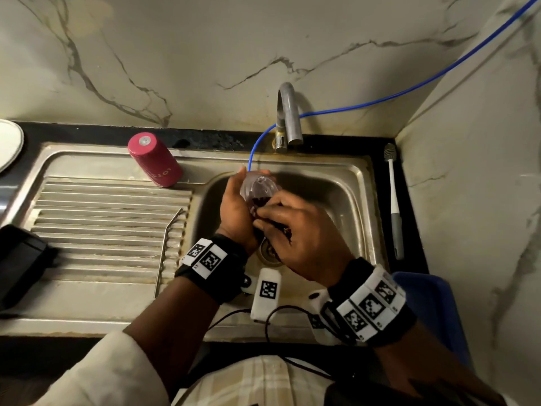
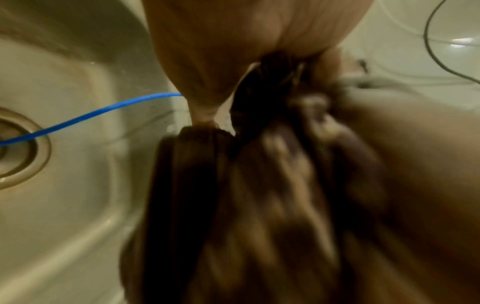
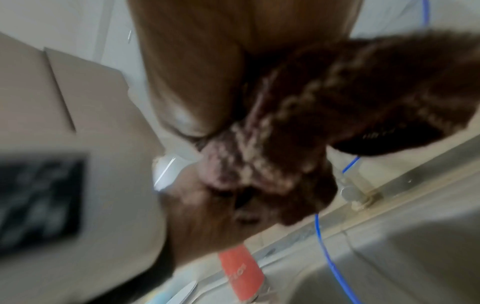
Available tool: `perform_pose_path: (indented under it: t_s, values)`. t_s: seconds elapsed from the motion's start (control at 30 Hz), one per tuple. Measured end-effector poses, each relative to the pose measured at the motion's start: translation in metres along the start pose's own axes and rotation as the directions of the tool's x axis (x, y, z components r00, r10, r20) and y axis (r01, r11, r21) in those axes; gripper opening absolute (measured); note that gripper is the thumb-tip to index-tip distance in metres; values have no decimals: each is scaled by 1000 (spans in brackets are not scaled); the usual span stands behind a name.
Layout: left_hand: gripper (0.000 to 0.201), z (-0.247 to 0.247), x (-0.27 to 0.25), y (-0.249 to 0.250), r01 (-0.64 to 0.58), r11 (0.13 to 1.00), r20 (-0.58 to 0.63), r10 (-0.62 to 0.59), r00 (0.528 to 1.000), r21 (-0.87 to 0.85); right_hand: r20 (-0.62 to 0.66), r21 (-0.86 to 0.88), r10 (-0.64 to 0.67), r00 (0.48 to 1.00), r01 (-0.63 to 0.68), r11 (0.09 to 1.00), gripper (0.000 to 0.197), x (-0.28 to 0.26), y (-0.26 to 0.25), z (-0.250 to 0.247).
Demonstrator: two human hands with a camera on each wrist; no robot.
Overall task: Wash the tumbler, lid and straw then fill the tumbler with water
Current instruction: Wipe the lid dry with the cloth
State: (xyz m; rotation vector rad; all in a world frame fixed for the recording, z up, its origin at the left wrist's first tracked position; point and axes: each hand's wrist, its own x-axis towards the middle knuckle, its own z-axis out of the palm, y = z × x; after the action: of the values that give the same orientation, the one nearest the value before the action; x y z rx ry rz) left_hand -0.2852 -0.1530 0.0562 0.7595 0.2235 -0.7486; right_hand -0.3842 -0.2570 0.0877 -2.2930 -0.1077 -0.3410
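Lid scrub over the sink basin
Left hand (image 1: 236, 210) fingers cup the clear lid (image 1: 260, 187), face tilted toward right hand (image 1: 295, 230), whose fingers pinch a dark scrubber (image 1: 259, 205) against its near edge; tumbler (image 1: 155, 159) upside down at the drainboard's far edge.

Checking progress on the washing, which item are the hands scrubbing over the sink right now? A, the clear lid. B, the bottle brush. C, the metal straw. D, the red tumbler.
A: the left hand holds the clear lid over the sink while the right hand rubs it with a dark scrubber.

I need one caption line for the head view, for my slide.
Over the sink, the left hand holds the clear lid while the right hand scrubs it.
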Motion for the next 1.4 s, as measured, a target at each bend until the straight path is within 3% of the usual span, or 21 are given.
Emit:
perform_pose_path:
  t_s: [0.07,0.13,0.2,0.3,0.43,0.6,0.73,0.83,0.9,1.0,1.1,1.2,1.27,1.4]
  values:
    - [54,6,-1,3,-24,999,-24,25,999,39,-81,82,2,997,5,997,16,8,1,-15]
    - [60,7,2,-3,-67,993,-32,70,997,93,-267,122,114,957,-84,989,18,21,3,-27]
    - [58,10,5,-9,-114,973,-89,134,987,199,-341,92,224,913,-205,974,22,36,6,-29]
    - [53,12,10,-19,-116,946,-184,178,967,304,-268,-20,231,935,-245,969,25,46,6,-18]
    - [35,5,10,-13,-114,949,-253,192,948,293,-126,-95,138,982,-150,984,25,31,-5,-2]
    - [54,3,7,-4,-16,998,-151,24,988,57,-107,-56,28,994,-34,998,28,4,-1,9]
    - [48,12,2,-1,89,992,-94,-98,991,-90,-123,-168,-99,987,78,983,25,-11,14,4]
    - [47,16,-1,-1,100,991,-92,-108,990,-89,-138,-191,-171,975,144,971,21,-21,31,-1]
    - [49,15,2,-1,59,997,-91,-64,994,-56,-148,-182,-154,977,126,975,19,-27,41,-6]
    - [68,16,0,-2,84,994,-84,-90,992,-74,-212,-112,-50,976,27,993,18,-24,50,-14]
    - [75,10,3,-2,93,996,-10,-93,996,-11,-360,-45,50,932,-70,996,13,-3,49,-29]
    - [75,15,1,0,89,993,53,-93,994,71,-418,9,43,907,-43,999,12,25,40,-47]
    - [79,20,1,-1,71,994,64,-77,995,88,-345,60,15,939,6,998,16,42,29,-48]
    - [67,22,3,1,-18,996,-40,21,999,90,-117,57,0,993,6,998,21,60,22,-32]
